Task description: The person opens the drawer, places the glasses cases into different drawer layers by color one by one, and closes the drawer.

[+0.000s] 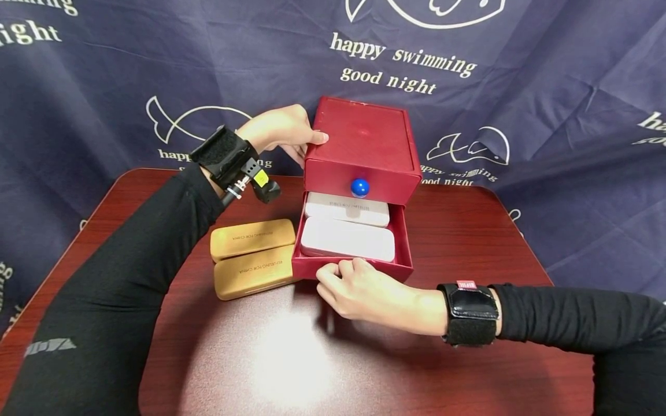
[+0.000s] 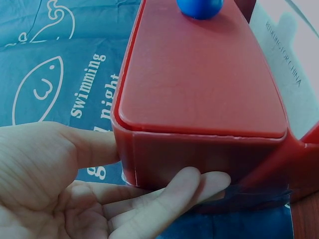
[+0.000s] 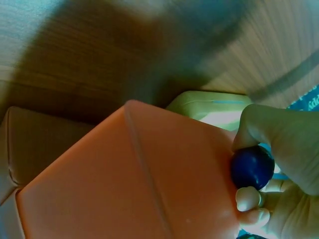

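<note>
**Red two-drawer box: lower drawer out, both hands on it**

The red drawer box (image 1: 361,144) stands upright near the back middle of the glossy, dark reddish wood-grain table (image 1: 468,242). Matte red, card-like surface; rounded corners; flat top panel set inside a raised rim.

Upper drawer is in, with a smooth round blue knob (image 1: 359,187) on its front. The lower drawer (image 1: 354,267) is slid out toward the person. Inside it lie two white cases (image 1: 347,237), oblong with rounded ends, one behind the other; the rear one carries small printed lettering.

The left hand (image 1: 281,134) rests against the box's left side at the upper rear corner. Fingers straight, slightly spread; thumb on the side wall and fingertips (image 2: 199,181) along the back edge, touching.

The right hand (image 1: 364,289) is at the front wall of the lower drawer. The right wrist view shows thumb and fingers pinching a dark blue ball knob (image 3: 252,167) on that front.

Just left of the drawer, touching its side, two tan cases (image 1: 252,257) lie side by side, same oblong shape, faintly textured, with small dark print. A navy cloth (image 1: 104,75) with white fish outlines and lettering hangs behind.
</note>
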Demonstrator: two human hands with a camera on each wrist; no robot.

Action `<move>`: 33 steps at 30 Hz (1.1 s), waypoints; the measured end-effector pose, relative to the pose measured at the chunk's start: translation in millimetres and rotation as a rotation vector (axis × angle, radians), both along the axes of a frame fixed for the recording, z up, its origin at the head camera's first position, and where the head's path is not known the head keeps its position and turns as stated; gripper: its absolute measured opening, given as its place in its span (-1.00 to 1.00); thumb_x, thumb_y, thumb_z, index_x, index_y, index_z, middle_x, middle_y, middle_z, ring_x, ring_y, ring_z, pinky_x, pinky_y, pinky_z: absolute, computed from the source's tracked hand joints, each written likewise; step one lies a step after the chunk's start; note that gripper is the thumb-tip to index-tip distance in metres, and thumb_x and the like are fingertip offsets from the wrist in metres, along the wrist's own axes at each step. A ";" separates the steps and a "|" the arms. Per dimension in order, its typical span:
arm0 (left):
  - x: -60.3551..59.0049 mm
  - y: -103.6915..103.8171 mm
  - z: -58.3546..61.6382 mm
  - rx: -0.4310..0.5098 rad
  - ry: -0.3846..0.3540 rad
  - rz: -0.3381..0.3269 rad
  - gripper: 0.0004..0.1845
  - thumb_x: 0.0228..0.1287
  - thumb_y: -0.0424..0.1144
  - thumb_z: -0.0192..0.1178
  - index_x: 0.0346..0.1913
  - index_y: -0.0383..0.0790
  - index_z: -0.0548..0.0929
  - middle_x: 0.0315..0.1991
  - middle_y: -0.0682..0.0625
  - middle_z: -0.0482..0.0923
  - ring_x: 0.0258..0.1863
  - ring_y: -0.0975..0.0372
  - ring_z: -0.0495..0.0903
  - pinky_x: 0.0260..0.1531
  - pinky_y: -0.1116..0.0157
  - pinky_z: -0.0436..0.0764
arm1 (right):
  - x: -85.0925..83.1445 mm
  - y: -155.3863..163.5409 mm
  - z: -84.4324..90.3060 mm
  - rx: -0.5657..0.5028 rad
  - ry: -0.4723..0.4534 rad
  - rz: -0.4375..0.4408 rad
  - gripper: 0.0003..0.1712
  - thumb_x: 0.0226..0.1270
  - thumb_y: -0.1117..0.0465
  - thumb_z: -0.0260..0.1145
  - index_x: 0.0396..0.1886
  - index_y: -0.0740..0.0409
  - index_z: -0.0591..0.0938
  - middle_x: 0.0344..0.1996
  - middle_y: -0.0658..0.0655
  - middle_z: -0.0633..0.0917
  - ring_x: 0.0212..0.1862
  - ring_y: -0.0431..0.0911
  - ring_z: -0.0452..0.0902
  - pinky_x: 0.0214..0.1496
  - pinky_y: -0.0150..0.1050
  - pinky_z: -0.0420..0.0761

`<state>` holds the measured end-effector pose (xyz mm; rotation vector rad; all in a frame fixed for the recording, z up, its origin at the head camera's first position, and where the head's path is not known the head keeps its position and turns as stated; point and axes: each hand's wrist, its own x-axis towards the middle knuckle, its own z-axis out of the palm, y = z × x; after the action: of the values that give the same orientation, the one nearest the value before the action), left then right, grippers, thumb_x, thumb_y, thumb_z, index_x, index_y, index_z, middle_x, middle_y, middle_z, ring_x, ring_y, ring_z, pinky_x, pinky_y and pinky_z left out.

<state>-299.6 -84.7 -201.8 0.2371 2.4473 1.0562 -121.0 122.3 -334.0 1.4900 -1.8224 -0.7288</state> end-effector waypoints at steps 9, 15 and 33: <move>1.0 0.1 -0.2 -0.005 0.006 -0.011 -0.70 0.52 -0.15 0.13 -0.29 -0.37 0.53 -0.55 0.00 0.63 -0.52 0.29 0.73 -0.20 0.28 0.77 | -17.6 0.3 1.6 0.007 -0.015 -0.027 -0.91 0.36 0.32 0.12 -0.32 0.15 0.56 -0.37 0.08 0.48 -0.60 -0.11 0.33 -0.55 -0.34 0.38; 0.7 -0.2 0.3 -0.007 0.000 -0.019 -0.70 0.52 -0.14 0.12 -0.23 -0.37 0.53 -0.51 -0.01 0.67 -0.49 0.29 0.75 -0.19 0.30 0.76 | -31.6 -0.1 3.5 0.002 -0.031 -0.037 -0.92 0.34 0.26 0.30 -0.30 0.16 0.56 -0.36 0.10 0.49 -0.58 -0.10 0.38 -0.54 -0.33 0.46; -0.8 0.7 -2.2 0.007 -0.011 0.007 -0.72 0.50 -0.17 0.13 -0.16 -0.40 0.54 -0.56 0.02 0.66 -0.53 0.29 0.73 -0.18 0.26 0.77 | -80.3 0.8 1.2 -0.009 -0.101 -0.102 -0.89 0.34 0.29 0.33 -0.27 0.19 0.55 -0.36 0.12 0.51 -0.51 -0.03 0.50 -0.48 -0.27 0.57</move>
<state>-300.4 -84.0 -204.0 0.2244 2.4364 1.0665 -201.3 123.1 -332.8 1.4599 -1.9871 -0.7048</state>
